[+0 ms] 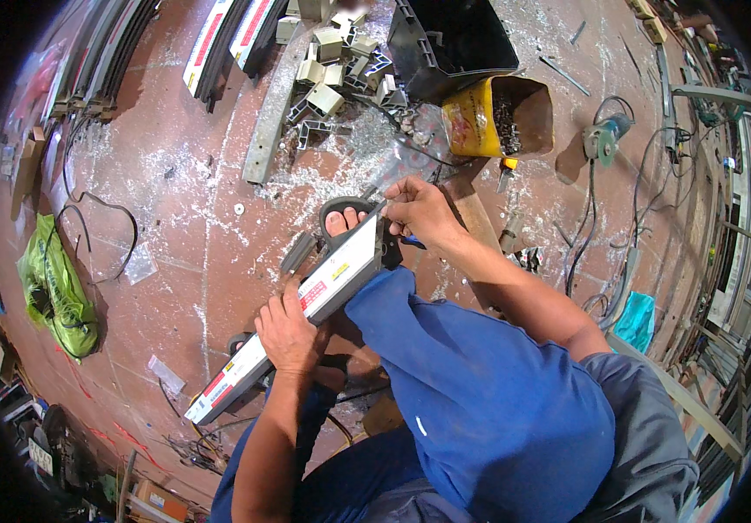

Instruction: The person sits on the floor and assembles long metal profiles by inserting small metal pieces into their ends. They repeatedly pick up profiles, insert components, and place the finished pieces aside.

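The white-faced profile bar point(330, 286) lies diagonally before the blue work clothing point(489, 392), long axis lower left to upper right, left hand point(286, 333) clamped over its middle, right hand point(423, 215) nearest its upper end, fingers pinched together, any piece between them indiscernible.

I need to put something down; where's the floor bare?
Reddish-brown floor, lightly littered, lies free between the lime-green plastic bag and the long white-faced bar under your left hand. Crowded: around the heaped beige metal offcuts.
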Motion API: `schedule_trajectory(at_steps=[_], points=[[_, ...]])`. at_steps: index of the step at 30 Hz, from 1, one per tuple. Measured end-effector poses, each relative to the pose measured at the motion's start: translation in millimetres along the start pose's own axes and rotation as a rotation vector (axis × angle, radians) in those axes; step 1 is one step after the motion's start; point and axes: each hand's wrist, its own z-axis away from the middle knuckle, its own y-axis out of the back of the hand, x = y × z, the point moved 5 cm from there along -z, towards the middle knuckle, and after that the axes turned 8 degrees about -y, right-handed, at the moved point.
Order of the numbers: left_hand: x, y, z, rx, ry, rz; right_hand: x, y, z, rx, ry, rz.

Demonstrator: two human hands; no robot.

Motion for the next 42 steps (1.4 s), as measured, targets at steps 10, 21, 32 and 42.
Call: schedule_trajectory(at_steps=[10, 21, 32, 42], points=[[-7, -11, 3, -0.011, -0.006, -0.037, 21, 3, 26, 0.14, 0.153, -0.026], [-10, -13, 1, 0.002, -0.046, -0.031, 22, 0, 26, 0.073, 0.142, 0.007], [-7, -9, 1, -0.025, 0.011, -0.008, -200, 56, 55, 0.612, 1.165, 0.681], [0, -4, -9, -0.052, -0.024, 0.026, -209, 160, -243, 0.24, 0.295, 1.395]])
